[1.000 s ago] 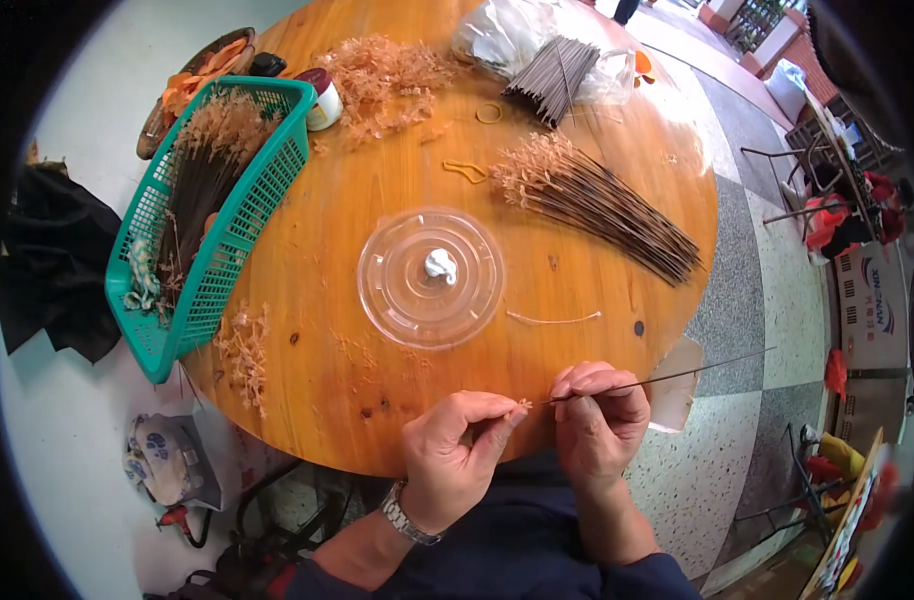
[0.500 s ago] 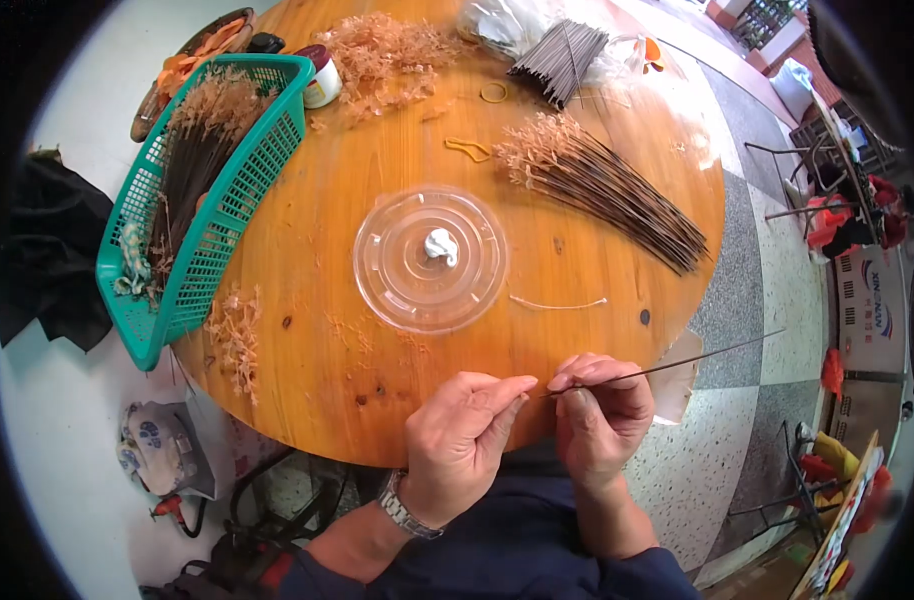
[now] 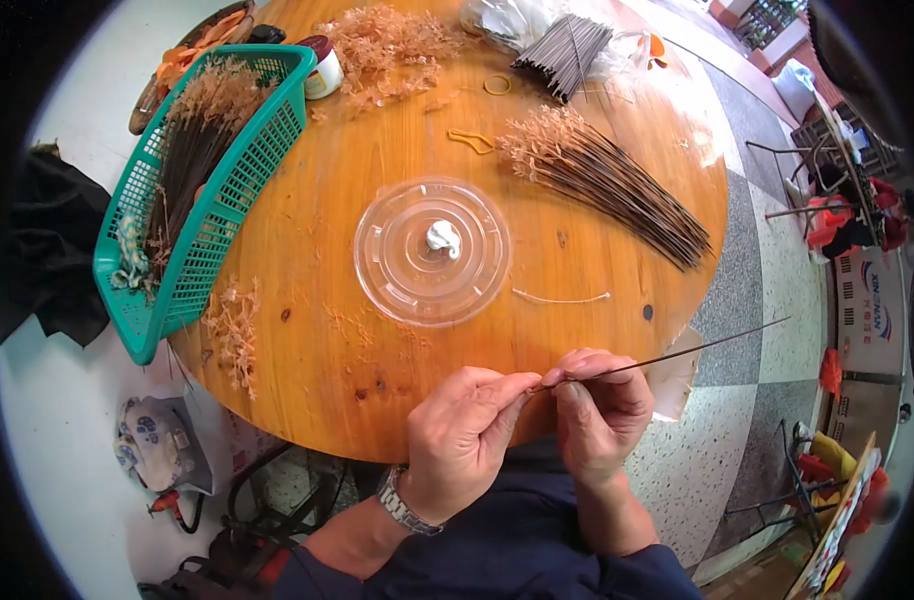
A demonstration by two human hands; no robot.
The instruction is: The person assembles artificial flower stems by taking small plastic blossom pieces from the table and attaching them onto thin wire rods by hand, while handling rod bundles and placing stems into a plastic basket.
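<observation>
My right hand [image 3: 602, 410] pinches a thin dark stem [image 3: 702, 347] between thumb and fingers; the stem's long end points out to the right, over the table edge. Thumb and fingertips of my left hand [image 3: 467, 420] are closed at the stem's near end, touching the right fingertips. Whether something small is also between them is hidden. Beyond my hands, a clear round plastic lid [image 3: 377, 285] lies on the table with a white soft lump [image 3: 442, 238] at its middle. A thin whitish strand [image 3: 562, 299] rests to the right of the lid.
A bundle of dark stems with peach-coloured dried sprigs [image 3: 617, 185] lies at right. Bare sticks [image 3: 567, 55], rubber bands [image 3: 470, 141], loose sprigs [image 3: 387, 50] and a jar [image 3: 323, 75] stand farther back. A green basket [image 3: 227, 200] of sprigs overhangs the left edge of the wooden table [image 3: 537, 250].
My left fingertips have come together with the right ones at the stem's near end, closing a small gap. The stem's far end has risen slightly. The view has shifted a little.
</observation>
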